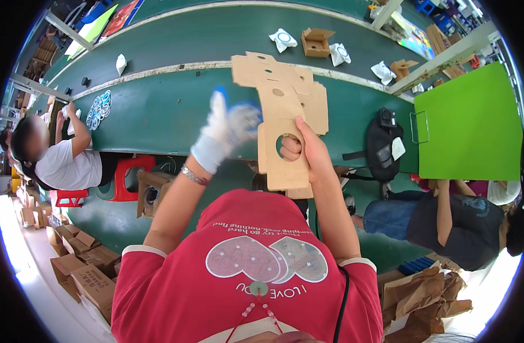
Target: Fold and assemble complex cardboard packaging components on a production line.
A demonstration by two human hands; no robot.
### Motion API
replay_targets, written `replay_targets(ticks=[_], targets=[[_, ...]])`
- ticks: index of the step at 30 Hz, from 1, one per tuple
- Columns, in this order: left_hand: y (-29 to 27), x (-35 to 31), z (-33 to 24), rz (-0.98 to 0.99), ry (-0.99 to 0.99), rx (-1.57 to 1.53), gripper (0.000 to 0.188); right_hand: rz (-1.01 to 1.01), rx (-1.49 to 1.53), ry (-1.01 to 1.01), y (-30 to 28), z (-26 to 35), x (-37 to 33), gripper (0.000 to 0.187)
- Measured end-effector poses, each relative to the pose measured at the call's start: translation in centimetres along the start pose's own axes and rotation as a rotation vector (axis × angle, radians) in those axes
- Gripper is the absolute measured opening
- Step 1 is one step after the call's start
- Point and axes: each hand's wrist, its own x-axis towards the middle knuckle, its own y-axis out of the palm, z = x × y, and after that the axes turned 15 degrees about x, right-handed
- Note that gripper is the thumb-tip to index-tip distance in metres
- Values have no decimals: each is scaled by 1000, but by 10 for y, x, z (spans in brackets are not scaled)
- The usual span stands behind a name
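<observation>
My bare right hand (310,150) grips a flat, unfolded brown cardboard box blank (283,114) by its right edge. Its fingertips show through the large round cutout near the blank's lower end. More flat cardboard blanks (314,106) lie under and beyond it, with small round holes and cut flaps; how many overlap is hard to tell. My left hand (230,123) wears a white glove with blue fingertips. It is just left of the cardboard, thumb raised and fingers apart, slightly blurred, holding nothing.
Ahead runs a green worktable (159,123). Behind it, a dark belt carries white-wrapped pieces (283,40) and an open small box (317,43). Ring-shaped blue-white pieces (99,110) lie left, near a seated person (73,157). A black bag (384,151), green board (468,123) and another person (456,226) are right.
</observation>
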Motion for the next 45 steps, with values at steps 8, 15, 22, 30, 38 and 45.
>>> replay_targets(ticks=[8,15,22,30,38,45], targets=[[-28,-15,-65,125,380,51,35,342,-94,164,47,-6,3,77],[-44,-25,9,-49,1068,1522,33,-131,25,-377,-19,27,54,62],[-29,-35,29,53,772,902,53,-225,-170,-468,-2,-15,33,77],[-27,-28,35,221,590,632,46,-190,-485,-376,3,-58,28,46],[-3,-6,38,-141,726,372,41,-359,-272,-637,17,-39,47,32],[-30,19,76,-213,707,491,41,-467,-318,-567,-4,-56,54,62]])
